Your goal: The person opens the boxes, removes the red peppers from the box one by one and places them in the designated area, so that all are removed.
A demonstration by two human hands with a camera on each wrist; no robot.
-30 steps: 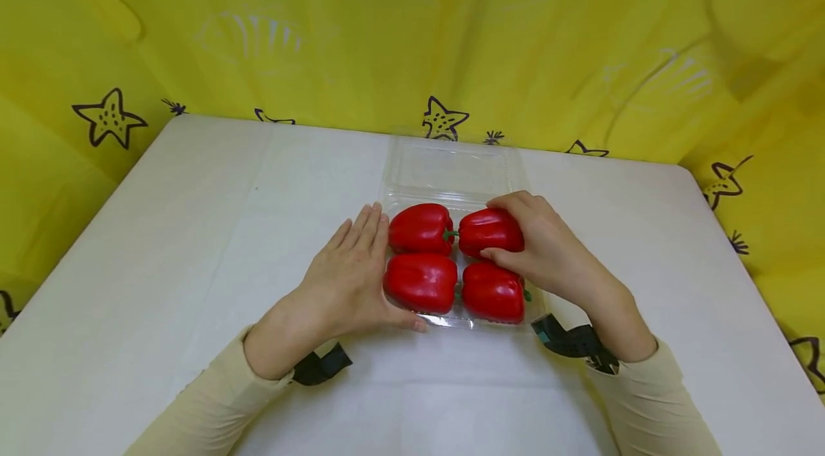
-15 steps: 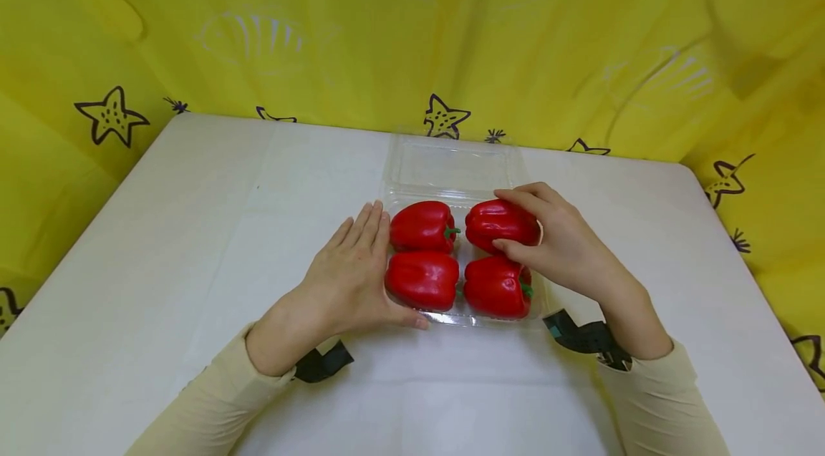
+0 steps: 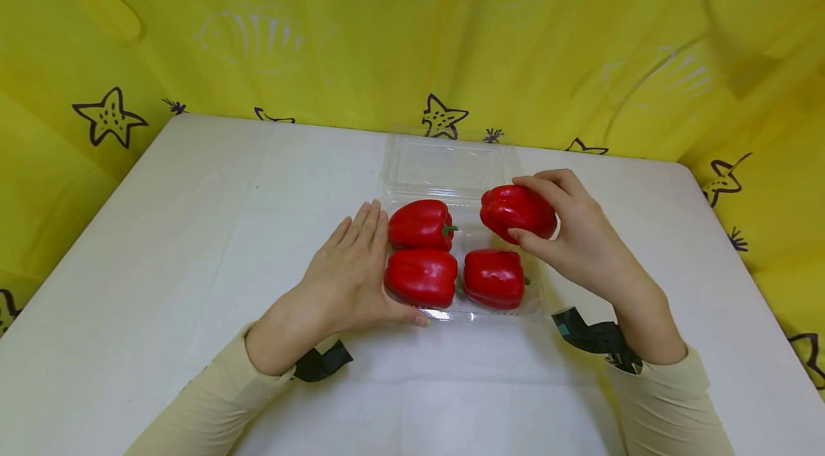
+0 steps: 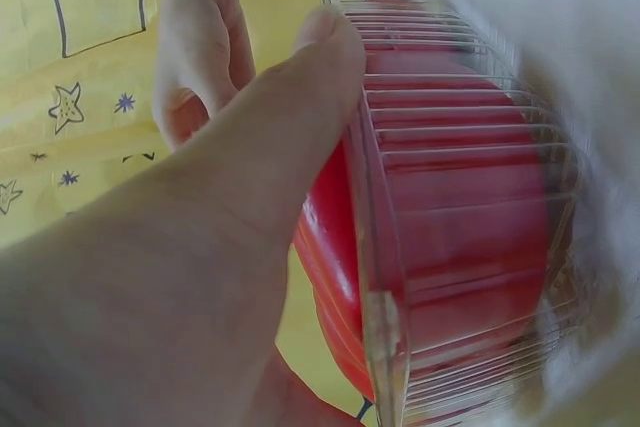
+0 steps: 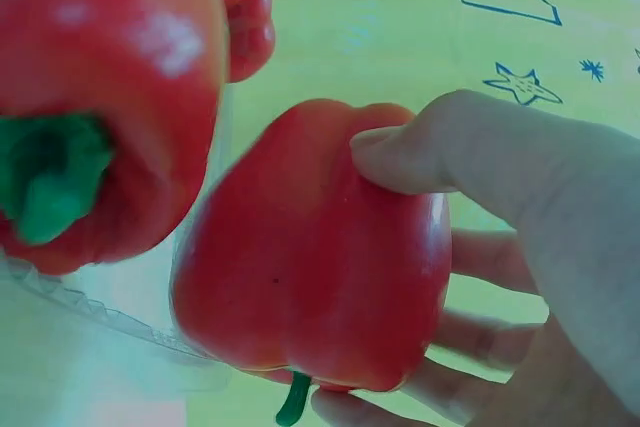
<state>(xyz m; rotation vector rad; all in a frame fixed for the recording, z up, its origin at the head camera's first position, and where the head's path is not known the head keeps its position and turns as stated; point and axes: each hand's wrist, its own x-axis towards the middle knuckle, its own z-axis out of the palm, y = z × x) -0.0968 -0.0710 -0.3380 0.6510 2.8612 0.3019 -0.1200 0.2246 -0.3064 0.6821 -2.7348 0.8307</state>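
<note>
In the head view a clear plastic clamshell box (image 3: 477, 314) holds three red bell peppers: back left (image 3: 420, 225), front left (image 3: 422, 278) and front right (image 3: 494, 280). My right hand (image 3: 576, 230) grips another red bell pepper (image 3: 518, 212) between thumb and fingers, raised over the box's back right part. The right wrist view shows that held pepper (image 5: 310, 257) with its green stem (image 5: 293, 399) downward. My left hand (image 3: 348, 273) lies along the box's left side with fingers straight. Its thumb (image 4: 330, 57) touches the front rim in the left wrist view.
The box's transparent lid (image 3: 447, 164) lies folded back toward the rear of the white table (image 3: 161, 248). A yellow curtain with starfish drawings (image 3: 361, 34) hangs behind and on both sides.
My right hand has lifted the back right pepper and carried it up, back and to the right, away from the others. The left hand has stayed at the box's side.
</note>
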